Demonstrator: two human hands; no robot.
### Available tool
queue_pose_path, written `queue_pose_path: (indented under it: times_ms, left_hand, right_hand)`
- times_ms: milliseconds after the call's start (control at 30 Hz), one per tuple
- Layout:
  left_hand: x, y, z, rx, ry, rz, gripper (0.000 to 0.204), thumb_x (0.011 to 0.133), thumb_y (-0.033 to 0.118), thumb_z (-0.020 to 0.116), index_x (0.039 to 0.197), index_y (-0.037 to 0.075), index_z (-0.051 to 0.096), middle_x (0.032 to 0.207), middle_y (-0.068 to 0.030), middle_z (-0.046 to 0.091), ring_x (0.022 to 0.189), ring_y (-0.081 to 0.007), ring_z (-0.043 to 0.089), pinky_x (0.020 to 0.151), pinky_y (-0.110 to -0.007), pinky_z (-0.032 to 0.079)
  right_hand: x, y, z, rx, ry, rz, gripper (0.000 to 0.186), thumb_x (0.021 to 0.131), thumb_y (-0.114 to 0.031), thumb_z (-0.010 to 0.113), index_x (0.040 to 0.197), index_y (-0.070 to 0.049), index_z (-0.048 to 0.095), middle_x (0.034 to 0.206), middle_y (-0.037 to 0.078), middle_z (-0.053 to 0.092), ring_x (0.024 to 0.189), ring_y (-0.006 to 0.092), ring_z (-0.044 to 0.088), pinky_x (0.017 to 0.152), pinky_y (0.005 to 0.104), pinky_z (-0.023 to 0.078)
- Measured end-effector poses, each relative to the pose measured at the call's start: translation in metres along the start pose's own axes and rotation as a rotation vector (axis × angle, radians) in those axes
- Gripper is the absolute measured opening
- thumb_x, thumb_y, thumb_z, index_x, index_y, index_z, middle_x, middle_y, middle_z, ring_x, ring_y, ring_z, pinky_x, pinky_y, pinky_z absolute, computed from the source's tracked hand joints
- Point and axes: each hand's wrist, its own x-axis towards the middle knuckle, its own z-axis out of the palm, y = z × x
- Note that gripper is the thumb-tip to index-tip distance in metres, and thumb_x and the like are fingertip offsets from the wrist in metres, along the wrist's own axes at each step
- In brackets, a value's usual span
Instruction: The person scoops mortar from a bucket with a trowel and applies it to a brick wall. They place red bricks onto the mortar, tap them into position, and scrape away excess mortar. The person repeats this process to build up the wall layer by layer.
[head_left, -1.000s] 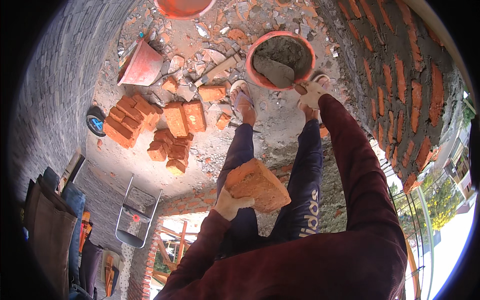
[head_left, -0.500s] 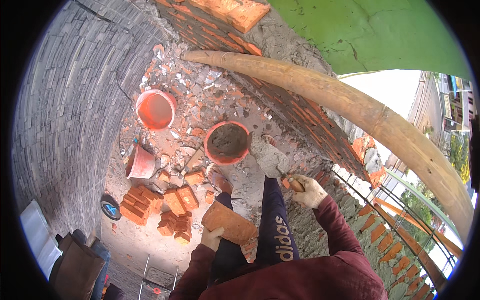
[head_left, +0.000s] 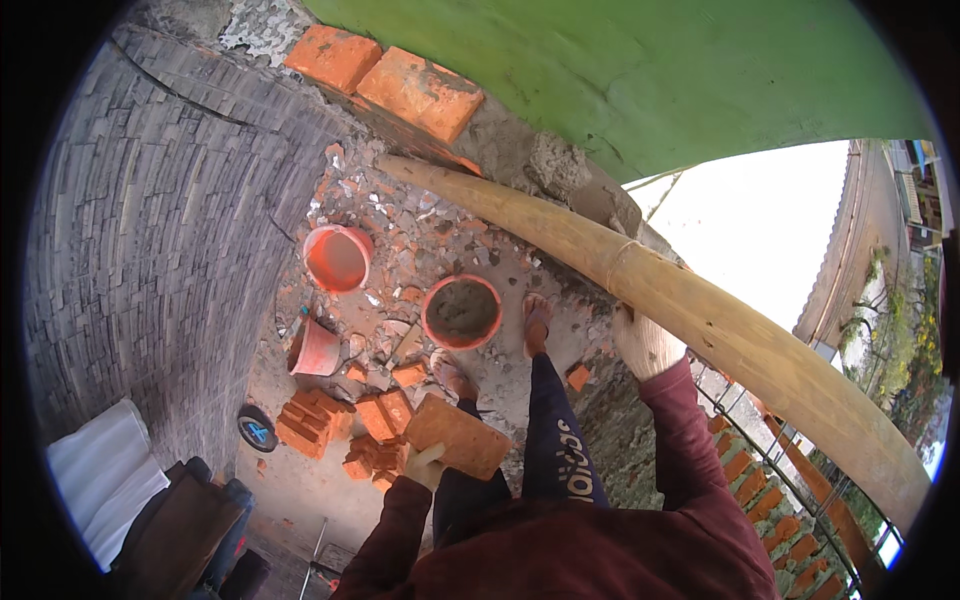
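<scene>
My left hand (head_left: 425, 466), in a pale work glove, grips the near left edge of a flat orange brick (head_left: 460, 437) held level in front of my legs. Out to the right, my gloved right hand (head_left: 648, 347) is raised against the bamboo pole and closed round a trowel's handle. The pole hides part of its fingers and most of the trowel. Beyond the pole runs the top of a brick wall, with a lump of grey mortar (head_left: 556, 165) on it. Two bricks (head_left: 420, 92) lie farther along that wall top.
A bucket of mortar (head_left: 461, 312) stands by my feet. Left of it are an orange bucket (head_left: 338, 259) and a tilted bucket (head_left: 316, 348). Brick stacks (head_left: 313, 422) sit nearer me, amid rubble. The thick bamboo pole (head_left: 690, 300) slants across the right side.
My right hand has moved up and right with the mortar-loaded trowel, from near the bucket to the wall behind the pole. The brick stays in my left hand. The view has shifted.
</scene>
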Motion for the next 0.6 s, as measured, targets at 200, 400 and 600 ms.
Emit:
queue_pose_path:
  times_ms: [200, 400, 600]
  left_hand:
    - [-0.005, -0.008, 0.005, -0.045, -0.003, -0.023, 0.066, 0.089, -0.003, 0.064, 0.151, 0.009, 0.043, 0.144, -0.014, 0.055, 0.132, -0.0339, 0.057, 0.105, -0.049, 0.053]
    - [0.001, -0.003, 0.015, -0.034, 0.001, -0.047, 0.066, 0.089, -0.003, 0.065, 0.15, 0.009, 0.044, 0.144, -0.0138, 0.056, 0.132, -0.0336, 0.057, 0.105, -0.049, 0.053]
    - [0.002, 0.002, 0.015, 0.0, 0.028, -0.021, 0.068, 0.088, 0.0, 0.068, 0.151, 0.009, 0.043, 0.144, -0.0141, 0.055, 0.133, -0.0343, 0.056, 0.107, -0.05, 0.052]
  right_hand:
    - [0.026, 0.016, 0.017, 0.052, -0.07, -0.01, 0.04, 0.094, -0.027, 0.064, 0.127, -0.004, 0.067, 0.114, 0.018, 0.072, 0.109, 0.0289, 0.069, 0.091, 0.0436, 0.053]
    - [0.061, 0.04, -0.013, 0.519, -0.257, 0.215, 0.039, 0.1, -0.033, 0.058, 0.123, -0.004, 0.069, 0.111, 0.019, 0.073, 0.109, 0.0306, 0.069, 0.09, 0.0428, 0.053]
    - [0.118, 0.048, 0.004, 0.775, -0.555, 0.443, 0.043, 0.105, -0.04, 0.053, 0.123, -0.004, 0.069, 0.108, 0.021, 0.074, 0.11, 0.0316, 0.069, 0.09, 0.0415, 0.053]
